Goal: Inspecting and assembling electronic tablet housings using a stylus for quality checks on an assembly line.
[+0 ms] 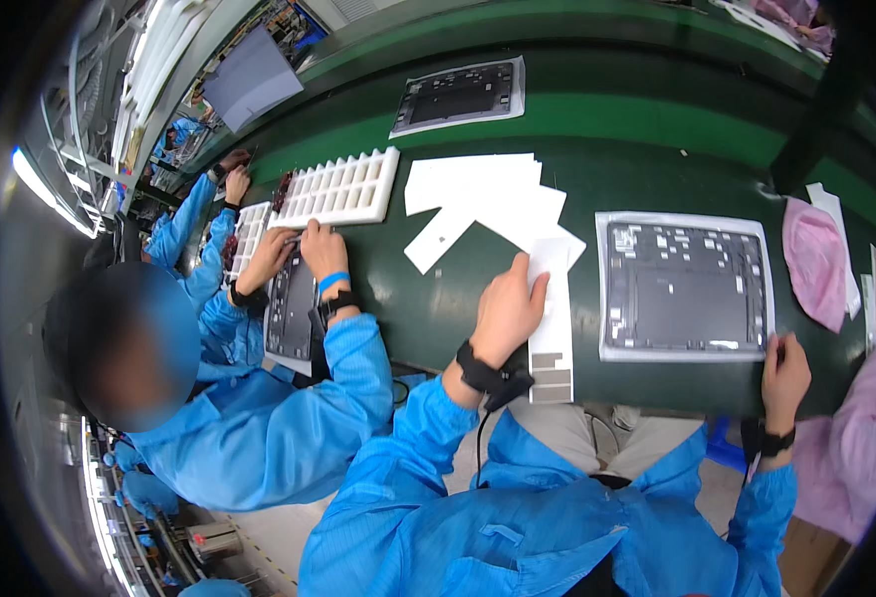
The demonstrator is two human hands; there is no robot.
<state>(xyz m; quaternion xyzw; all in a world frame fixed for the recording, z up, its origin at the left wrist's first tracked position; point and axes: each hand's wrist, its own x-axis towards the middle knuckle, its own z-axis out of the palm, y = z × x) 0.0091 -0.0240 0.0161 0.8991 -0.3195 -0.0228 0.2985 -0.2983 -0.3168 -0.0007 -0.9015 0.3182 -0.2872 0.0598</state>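
My left hand [511, 310] is closed on a long white backing strip [554, 298], thumb on top. Several grey rectangular stickers [554, 378] sit on the strip's near end. To the right lies a dark tablet-like panel [687, 298] with small white and silver pieces on it, on a white sheet [602, 338]. My right hand [785, 376] is beside the panel's near right corner, its fingers curled and pinched together. Whatever they pinch, if anything, is too small to make out. More white sheets [488, 199] lie overlapped beyond my left hand.
Another dark panel [458, 95] lies at the far side of the green bench [577, 129]. At left, a co-worker's hands [324, 249] work over a similar panel [289, 308], near a white compartment tray [343, 189]. A pink cloth [813, 264] and a pink-sleeved person [856, 428] are at right.
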